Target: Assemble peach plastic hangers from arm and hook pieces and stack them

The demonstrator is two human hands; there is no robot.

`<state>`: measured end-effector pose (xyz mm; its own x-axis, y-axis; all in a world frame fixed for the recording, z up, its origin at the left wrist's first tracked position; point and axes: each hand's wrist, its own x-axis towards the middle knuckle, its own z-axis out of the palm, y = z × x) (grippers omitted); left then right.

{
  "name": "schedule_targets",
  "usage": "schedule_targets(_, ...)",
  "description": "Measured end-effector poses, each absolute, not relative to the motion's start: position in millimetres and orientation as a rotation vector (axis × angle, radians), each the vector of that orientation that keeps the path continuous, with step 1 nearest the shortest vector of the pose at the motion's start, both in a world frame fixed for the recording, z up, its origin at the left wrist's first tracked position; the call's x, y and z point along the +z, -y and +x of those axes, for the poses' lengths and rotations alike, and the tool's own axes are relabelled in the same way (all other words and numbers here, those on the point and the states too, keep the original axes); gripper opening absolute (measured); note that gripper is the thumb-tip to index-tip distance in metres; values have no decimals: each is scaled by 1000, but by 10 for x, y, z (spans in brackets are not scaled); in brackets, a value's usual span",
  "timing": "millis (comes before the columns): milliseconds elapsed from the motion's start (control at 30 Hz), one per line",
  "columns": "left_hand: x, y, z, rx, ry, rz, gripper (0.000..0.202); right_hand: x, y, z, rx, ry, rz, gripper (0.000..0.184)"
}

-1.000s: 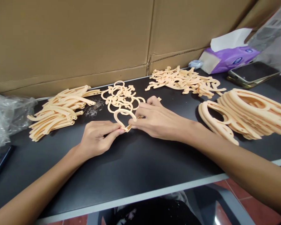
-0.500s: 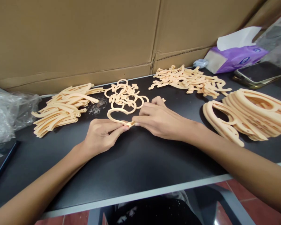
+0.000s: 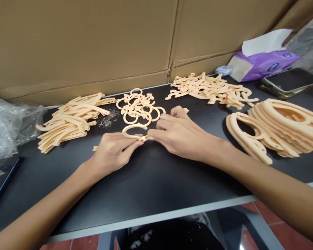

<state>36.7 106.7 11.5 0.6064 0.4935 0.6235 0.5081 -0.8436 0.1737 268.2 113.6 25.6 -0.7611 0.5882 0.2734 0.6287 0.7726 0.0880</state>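
A cream plastic clothes hanger (image 3: 145,138) with a curved hook (image 3: 125,131) is held between my two hands over the black table. My left hand (image 3: 116,149) is closed, thumb and fingers pinching it just below the hook. From the other side my right hand (image 3: 173,133) grips it with closed fingers. One cream end shows beside the left hand and another beyond the right hand; the middle of the hanger is mostly hidden by my fingers. Just behind the hands lies a pile of loose hooks (image 3: 138,107).
Curved hanger arms (image 3: 67,119) are heaped at the left, wavy cream pieces (image 3: 211,88) at the back right. Stacked hanger pieces (image 3: 284,128) lie at the right, near a phone (image 3: 293,82) and a purple tissue pack (image 3: 268,64). Clear plastic wrap (image 3: 10,128) sits far left; cardboard (image 3: 80,45) stands behind.
The hook has turned and its open curve now faces more to the right. More of the hanger's ends shows beside both hands. My hands have barely shifted.
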Motion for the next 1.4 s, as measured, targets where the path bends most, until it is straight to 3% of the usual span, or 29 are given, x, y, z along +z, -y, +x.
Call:
schedule_targets(633,71,-1048,399,-1160,1096,-2705,12,129,-1162,2626,-194,2592,-972,36)
schedule_targets(1033,65,-1042,404,-1315,1187,-2705,11,-4,-1127,2556,279,2370,-914,30)
schedule_targets(1400,22,-1039,377,-1324,1330,-2768,15,71,-1157,2546,430,2112,-856,21)
